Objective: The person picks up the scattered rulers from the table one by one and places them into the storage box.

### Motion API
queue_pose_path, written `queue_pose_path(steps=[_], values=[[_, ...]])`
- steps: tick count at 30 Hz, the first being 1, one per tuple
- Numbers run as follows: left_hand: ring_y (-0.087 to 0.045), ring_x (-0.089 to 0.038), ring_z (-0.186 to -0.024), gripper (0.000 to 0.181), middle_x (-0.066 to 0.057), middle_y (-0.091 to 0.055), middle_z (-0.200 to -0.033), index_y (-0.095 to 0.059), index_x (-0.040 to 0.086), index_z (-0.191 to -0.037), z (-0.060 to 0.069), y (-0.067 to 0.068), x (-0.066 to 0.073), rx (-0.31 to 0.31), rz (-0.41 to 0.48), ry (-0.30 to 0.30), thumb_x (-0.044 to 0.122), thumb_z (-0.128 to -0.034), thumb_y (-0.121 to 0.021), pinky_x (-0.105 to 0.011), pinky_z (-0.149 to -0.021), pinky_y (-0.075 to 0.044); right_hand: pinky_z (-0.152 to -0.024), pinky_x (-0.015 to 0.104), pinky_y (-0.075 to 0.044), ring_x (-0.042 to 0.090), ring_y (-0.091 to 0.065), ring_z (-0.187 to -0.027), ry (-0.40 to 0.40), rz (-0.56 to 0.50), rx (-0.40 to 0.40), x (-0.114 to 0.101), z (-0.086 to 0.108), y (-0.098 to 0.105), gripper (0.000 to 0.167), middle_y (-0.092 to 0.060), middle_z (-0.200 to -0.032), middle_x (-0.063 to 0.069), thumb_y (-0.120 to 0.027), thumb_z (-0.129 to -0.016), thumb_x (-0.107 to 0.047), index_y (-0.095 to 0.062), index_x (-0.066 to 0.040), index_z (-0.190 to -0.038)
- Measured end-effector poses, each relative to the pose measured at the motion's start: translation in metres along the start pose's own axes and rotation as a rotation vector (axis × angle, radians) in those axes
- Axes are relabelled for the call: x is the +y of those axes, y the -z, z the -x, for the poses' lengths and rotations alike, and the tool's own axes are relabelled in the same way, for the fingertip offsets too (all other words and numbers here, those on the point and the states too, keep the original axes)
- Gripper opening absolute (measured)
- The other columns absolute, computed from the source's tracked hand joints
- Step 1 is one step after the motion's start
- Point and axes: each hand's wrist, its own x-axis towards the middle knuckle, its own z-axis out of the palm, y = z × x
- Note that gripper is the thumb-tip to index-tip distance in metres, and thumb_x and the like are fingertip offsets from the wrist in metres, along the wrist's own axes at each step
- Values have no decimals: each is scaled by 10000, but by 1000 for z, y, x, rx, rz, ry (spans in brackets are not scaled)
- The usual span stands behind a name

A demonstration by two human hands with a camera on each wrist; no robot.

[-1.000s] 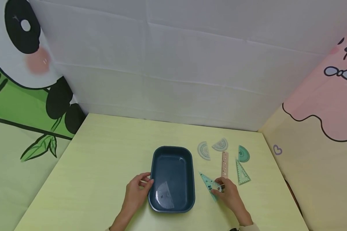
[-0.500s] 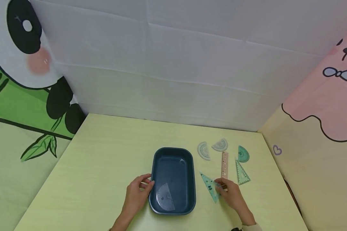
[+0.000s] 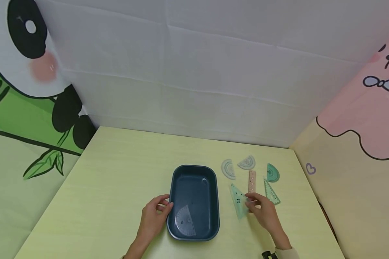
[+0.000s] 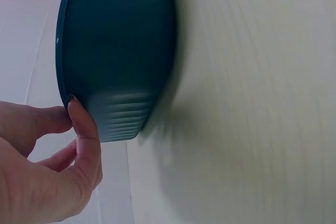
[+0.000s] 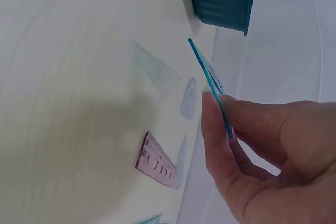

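A green triangular set square (image 3: 238, 202) is pinched between the thumb and fingers of my right hand (image 3: 262, 212). The right wrist view shows the set square (image 5: 209, 74) edge-on, lifted off the table. My left hand (image 3: 153, 217) pinches the left rim of a dark blue rectangular tub (image 3: 194, 190); in the left wrist view, thumb and finger grip the tub's (image 4: 115, 40) edge. Inside the tub lies a clear protractor (image 3: 185, 221) near the front. A pink ruler (image 3: 252, 180) lies just behind my right hand, which hides its near part.
Two clear protractors (image 3: 228, 169) lie right of the tub toward the back. A green protractor (image 3: 273, 172) and another green set square (image 3: 271, 192) lie farther right on the pale yellow table (image 3: 126, 169). A white sheet (image 3: 194, 79) hangs behind the table.
The green set square has risen off the table in my right hand and shifted slightly away and to the right. My left hand stays at the tub's rim, and the tub has barely moved.
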Motion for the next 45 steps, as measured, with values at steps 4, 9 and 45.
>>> queue_pose_path(steps=[4, 9, 45], values=[[-670, -136, -724, 281, -51, -691, -888, -723, -20, -1156, 0, 0, 0, -1, 5, -2, 32, -887, -783, -241, -614, -519, -676, 301, -598, 258, -696, -904, 30, -16, 12, -5, -2, 5, 237, -706, -1018, 129, -724, -910, 54, -715, 29, -1145], [-668, -133, -724, 280, -51, -688, -891, -724, -16, -1158, -1, 0, 0, -4, 10, 4, 37, -889, -783, -239, -616, -517, -683, 305, -600, 242, -697, -901, 58, -35, 17, -10, -6, 9, 241, -708, -1010, 127, -730, -912, 37, -710, 25, -1152], [-674, -137, -739, 284, -46, -699, -905, -721, -5, -1174, 0, 1, -1, -19, 11, 1, 73, -907, -779, -244, -637, -511, -689, 269, -592, 231, -715, -871, 134, -133, -134, -55, -15, -18, 274, -719, -1009, 111, -756, -907, -14, -713, 9, -1177]])
